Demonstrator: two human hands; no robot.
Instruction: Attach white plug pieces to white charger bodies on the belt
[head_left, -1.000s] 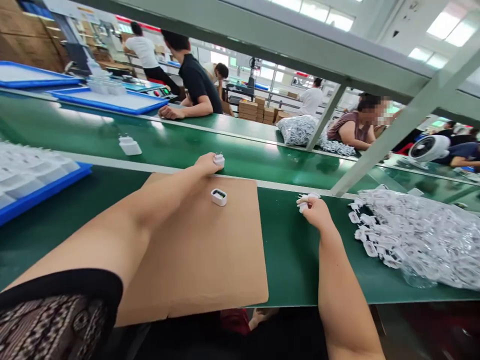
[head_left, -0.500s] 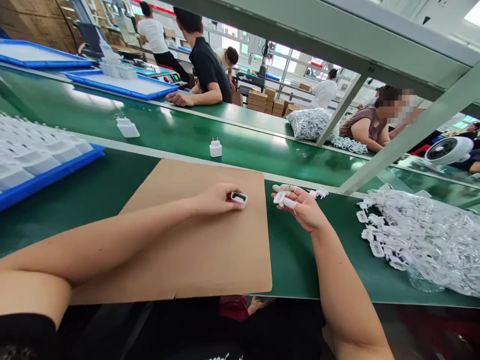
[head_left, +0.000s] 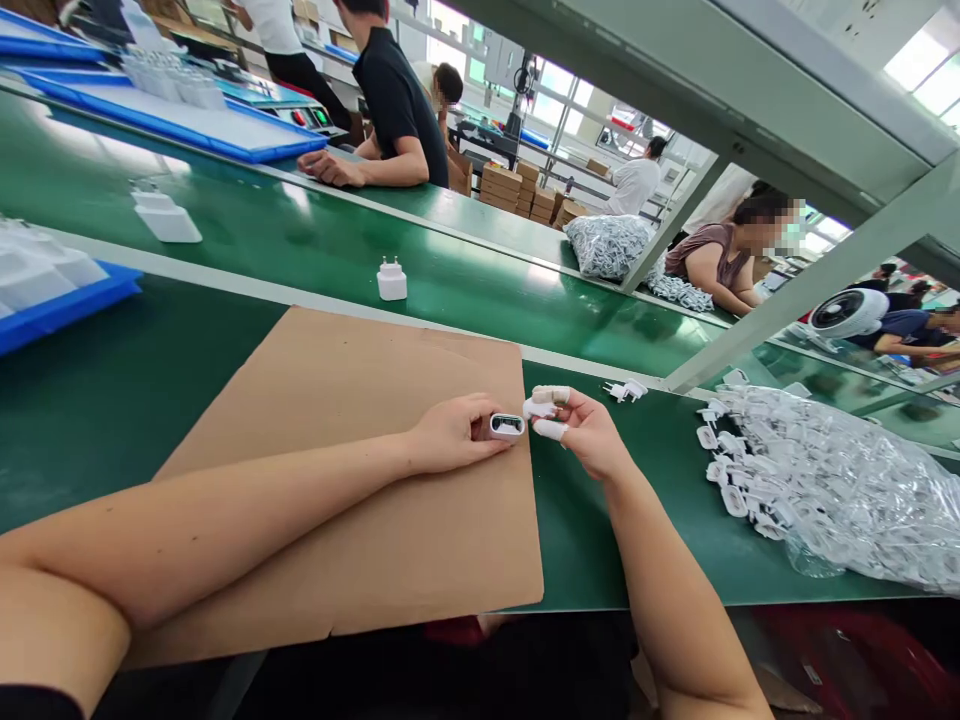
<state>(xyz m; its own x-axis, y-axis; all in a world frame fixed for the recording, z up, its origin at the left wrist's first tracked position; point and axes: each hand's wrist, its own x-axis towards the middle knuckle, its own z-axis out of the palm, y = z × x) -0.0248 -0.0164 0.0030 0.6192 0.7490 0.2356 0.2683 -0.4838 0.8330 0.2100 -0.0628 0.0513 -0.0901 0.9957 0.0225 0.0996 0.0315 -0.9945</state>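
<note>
From the head camera, you are sitting at a green counter (head_left: 112, 400) with a flat brown cardboard sheet (head_left: 360, 480) lying on it in front of you. Your left hand (head_left: 450, 435) is grasping a small white plastic charger shell (head_left: 506, 426) at the sheet's right edge, its dark open end facing you. Your right hand (head_left: 581, 430), wearing white finger cots, is pinching a small white plug piece (head_left: 536, 409) just beside that shell. Two more small white plug pieces (head_left: 626, 390) are lying on the counter behind your right hand. To your right, a clear bag of white plug parts (head_left: 840, 480) is spilling open. A finished white charger (head_left: 391, 281) is standing on the green conveyor belt (head_left: 487, 300) beyond the sheet.
</note>
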